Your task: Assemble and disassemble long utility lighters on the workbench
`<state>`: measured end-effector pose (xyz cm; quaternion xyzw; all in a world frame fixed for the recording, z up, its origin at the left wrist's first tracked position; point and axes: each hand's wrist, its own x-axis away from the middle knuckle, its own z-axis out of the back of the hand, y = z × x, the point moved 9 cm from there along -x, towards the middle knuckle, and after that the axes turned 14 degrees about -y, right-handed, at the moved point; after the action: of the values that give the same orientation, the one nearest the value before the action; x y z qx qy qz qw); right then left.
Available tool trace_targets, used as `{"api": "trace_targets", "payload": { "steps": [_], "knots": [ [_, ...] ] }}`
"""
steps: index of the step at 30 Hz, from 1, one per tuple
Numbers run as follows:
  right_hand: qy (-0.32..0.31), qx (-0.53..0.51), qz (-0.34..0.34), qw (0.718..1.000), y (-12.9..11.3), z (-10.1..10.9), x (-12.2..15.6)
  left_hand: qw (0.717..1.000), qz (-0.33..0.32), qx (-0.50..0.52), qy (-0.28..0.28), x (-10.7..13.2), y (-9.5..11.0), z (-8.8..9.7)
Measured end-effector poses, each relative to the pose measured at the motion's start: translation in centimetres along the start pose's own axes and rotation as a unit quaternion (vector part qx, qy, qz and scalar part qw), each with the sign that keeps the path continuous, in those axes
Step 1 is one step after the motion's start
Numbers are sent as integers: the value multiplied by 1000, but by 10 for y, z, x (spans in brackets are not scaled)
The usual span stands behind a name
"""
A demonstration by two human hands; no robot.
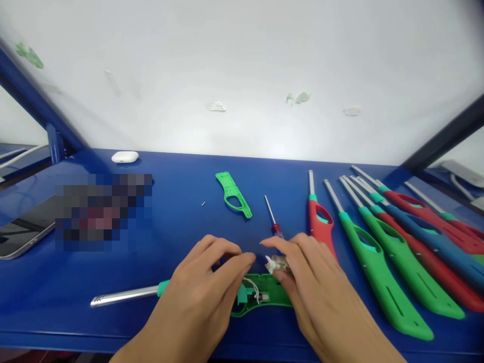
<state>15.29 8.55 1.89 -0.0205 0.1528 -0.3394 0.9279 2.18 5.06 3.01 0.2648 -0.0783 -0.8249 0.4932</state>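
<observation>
An opened green long-nosed lighter point(260, 298) lies on the blue table point(181, 222) near the front edge, its metal tube point(124, 296) pointing left. White wires show inside its shell. My left hand point(204, 292) rests on the lighter's left part with its fingers curled and pinched over the body. My right hand point(302, 282) pinches a small clear part with a white tip point(275, 263) just above the open shell. The lighter's green cover half point(233, 194) lies farther back. A red-handled screwdriver point(273, 219) lies just behind my right hand.
Several finished lighters in red, green and blue point(381, 252) lie side by side at the right. A tiny screw point(203, 203) sits left of the cover. A white earbud case point(125, 157) stands at the back left, a tablet point(26, 232) at the left edge.
</observation>
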Motion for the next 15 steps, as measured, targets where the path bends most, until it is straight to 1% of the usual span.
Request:
{"api": "trace_targets", "payload": {
  "steps": [2, 5, 11, 13, 15],
  "knots": [
    [-15, 31, 10, 999, -3, -4, 0, 1000, -7, -13, 2, 2, 1, -1],
    [-19, 56, 27, 998, -8, -6, 0, 1000, -12, -7, 7, 3, 1, 0],
    [-27, 19, 29, 999, -2, -10, 1, 1000, -29, -8, 2, 1, 6, 2],
    [-10, 1, 30, 999, 0, -7, 1, 1000, -17, -11, 1, 0, 5, 3],
    [33, -26, 13, 999, 3, 3, 3, 1000, 7, -12, 7, -1, 1, 5]
  ]
}}
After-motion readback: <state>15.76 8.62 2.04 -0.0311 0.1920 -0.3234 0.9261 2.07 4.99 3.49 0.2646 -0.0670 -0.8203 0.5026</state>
